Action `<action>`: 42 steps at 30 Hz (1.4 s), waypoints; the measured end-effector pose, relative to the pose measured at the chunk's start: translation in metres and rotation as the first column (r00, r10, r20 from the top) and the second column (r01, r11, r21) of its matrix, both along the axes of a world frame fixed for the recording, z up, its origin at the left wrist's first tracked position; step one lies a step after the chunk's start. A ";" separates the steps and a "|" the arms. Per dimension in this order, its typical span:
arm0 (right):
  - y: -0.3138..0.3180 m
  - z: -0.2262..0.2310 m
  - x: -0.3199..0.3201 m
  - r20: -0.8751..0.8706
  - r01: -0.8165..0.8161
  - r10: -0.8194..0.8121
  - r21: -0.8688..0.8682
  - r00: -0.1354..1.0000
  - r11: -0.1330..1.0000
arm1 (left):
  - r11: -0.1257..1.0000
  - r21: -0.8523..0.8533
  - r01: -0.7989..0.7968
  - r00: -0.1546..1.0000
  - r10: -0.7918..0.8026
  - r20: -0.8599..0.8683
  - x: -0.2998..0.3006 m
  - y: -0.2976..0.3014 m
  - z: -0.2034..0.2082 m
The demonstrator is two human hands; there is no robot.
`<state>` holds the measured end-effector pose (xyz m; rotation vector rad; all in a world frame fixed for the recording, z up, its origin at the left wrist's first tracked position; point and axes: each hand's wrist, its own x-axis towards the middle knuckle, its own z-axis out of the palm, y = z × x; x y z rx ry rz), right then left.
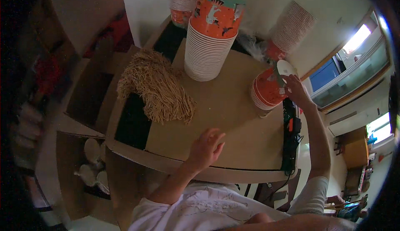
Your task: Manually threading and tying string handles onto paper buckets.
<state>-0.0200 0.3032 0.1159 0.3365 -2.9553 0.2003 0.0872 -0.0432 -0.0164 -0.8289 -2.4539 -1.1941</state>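
1. Touching the green-banded end of the short tub stack (pixel 266 87), right of centre in the frame, we see the right hand (pixel 294 90) with its fingers bent at the top tub's edge. We cannot tell whether they have closed in a firm grip.

2. Near the lower centre, we find the left hand (pixel 206 148) empty and released, its fingers loosely curled above the cardboard sheet (pixel 225 106).

3. At the upper centre we note the tall tub stack (pixel 210 49), orange and base-up, with many white rims nested closely. We judge this column to be finished.

4. The short stack shows only a few rims, so we take the handling of its tubs to be partway. Whether it is being built up or drawn down, we cannot tell from one view.

5. Left of centre lies the tan strand bundle (pixel 156 87), which neither hand touches; we judge any work on it as not yet under way.

6. Behind, we mark further rim-edged stacks at the upper centre and the upper right (pixel 293 27).
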 end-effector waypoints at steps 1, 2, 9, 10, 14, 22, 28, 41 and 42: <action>-0.002 0.000 0.001 -0.014 -0.042 0.043 0.081 0.999 0.996 | 1.000 -0.018 0.008 1.000 -0.008 -0.003 0.000 0.001 0.000; -0.003 0.001 0.002 -0.024 -0.082 0.087 0.163 0.996 0.983 | 1.000 -0.018 0.010 1.000 -0.010 -0.004 0.001 0.001 0.001; 0.000 -0.012 0.007 -0.105 -0.118 0.133 0.139 0.986 0.983 | 1.000 -0.014 0.018 1.000 -0.018 0.005 0.003 0.003 0.001; -0.003 -0.011 0.008 -0.089 -0.121 0.131 0.110 0.987 0.987 | 1.000 -0.015 0.019 1.000 -0.019 0.005 0.003 0.003 0.000; -0.006 -0.015 0.008 -0.081 -0.084 0.094 0.115 0.992 0.990 | 1.000 0.004 0.023 1.000 -0.023 -0.005 0.002 0.005 -0.001; -0.008 -0.015 0.009 -0.122 -0.072 0.099 0.204 0.988 0.976 | 0.999 0.023 0.047 0.998 -0.048 0.030 -0.003 0.005 0.002; -0.040 0.000 -0.008 -0.224 -0.004 0.073 0.292 0.972 0.956 | 0.881 0.471 -0.056 0.993 -0.001 0.120 -0.070 -0.007 -0.044; -0.113 -0.012 -0.168 0.063 0.055 0.017 -0.951 0.998 0.303 | 0.799 0.494 -0.343 0.932 0.224 0.285 -0.292 -0.042 0.105; -0.113 -0.012 -0.173 0.129 0.124 0.004 -0.956 0.992 0.264 | 0.789 0.497 -0.361 0.920 0.216 0.327 -0.295 -0.040 0.110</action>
